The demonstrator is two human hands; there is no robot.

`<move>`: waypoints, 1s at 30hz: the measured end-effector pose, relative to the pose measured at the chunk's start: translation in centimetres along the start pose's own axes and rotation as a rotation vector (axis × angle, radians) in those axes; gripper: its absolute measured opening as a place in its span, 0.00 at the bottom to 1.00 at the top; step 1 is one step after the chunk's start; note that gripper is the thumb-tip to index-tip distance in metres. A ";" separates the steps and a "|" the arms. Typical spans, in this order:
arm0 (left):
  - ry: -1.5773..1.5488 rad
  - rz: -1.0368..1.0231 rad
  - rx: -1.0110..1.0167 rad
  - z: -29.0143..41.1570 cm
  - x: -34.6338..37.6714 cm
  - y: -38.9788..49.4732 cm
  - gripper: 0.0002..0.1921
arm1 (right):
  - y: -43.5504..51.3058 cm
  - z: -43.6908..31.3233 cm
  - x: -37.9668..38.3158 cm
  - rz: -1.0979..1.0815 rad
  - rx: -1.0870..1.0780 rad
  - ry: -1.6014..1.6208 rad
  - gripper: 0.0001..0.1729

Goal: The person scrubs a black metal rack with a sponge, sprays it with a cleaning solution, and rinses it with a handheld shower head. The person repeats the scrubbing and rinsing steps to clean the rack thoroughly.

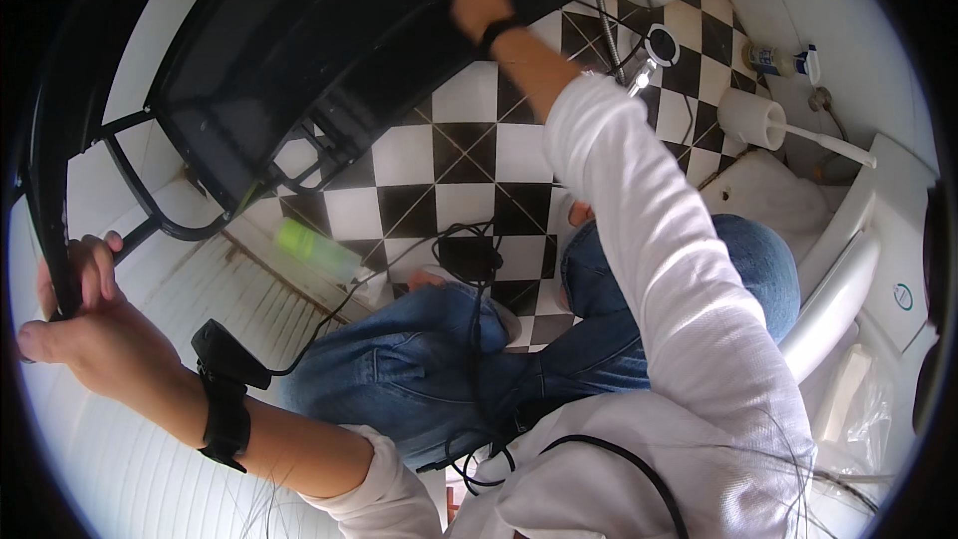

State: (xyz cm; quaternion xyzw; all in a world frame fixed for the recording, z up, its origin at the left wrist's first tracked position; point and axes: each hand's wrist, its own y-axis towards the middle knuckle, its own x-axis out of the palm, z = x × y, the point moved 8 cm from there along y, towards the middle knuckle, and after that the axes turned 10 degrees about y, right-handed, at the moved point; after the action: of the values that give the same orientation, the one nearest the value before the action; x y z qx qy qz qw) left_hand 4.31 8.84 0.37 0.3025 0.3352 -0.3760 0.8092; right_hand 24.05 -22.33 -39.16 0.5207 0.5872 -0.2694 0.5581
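A large black shelf rack with metal tube frame fills the upper left and leans across the view. My left hand grips the end of its black frame tube at the far left, fingers curled round it. My right hand, slightly blurred, lies against the dark panel at the top centre; its fingers are partly lost against the black surface, so its hold cannot be made out. A black device is strapped to my left wrist, with a cable running from it.
A green-capped bottle stands by the left wall. Black cable coils hang between my knees. At right are a shower head, a spray bottle, a toilet brush holder and a white toilet.
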 end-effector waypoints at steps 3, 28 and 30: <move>0.072 -0.010 0.054 0.1 0.0 0.1 0.42 | -6.7 -11.4 1.7 -0.184 -0.123 0.464 0.17; -0.240 0.163 -0.166 -2.1 -1.4 1.2 0.37 | -18.4 11.1 -11.4 0.515 0.708 0.286 0.35; -0.231 0.127 -0.192 -1.9 -1.4 1.1 0.39 | -20.9 13.2 -13.8 0.677 0.923 0.180 0.32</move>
State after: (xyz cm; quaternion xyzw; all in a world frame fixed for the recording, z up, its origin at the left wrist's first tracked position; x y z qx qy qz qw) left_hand 3.89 11.38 0.52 0.1992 0.2544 -0.3226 0.8897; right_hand 7.64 -44.97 -34.86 0.8899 0.2546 -0.2586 0.2763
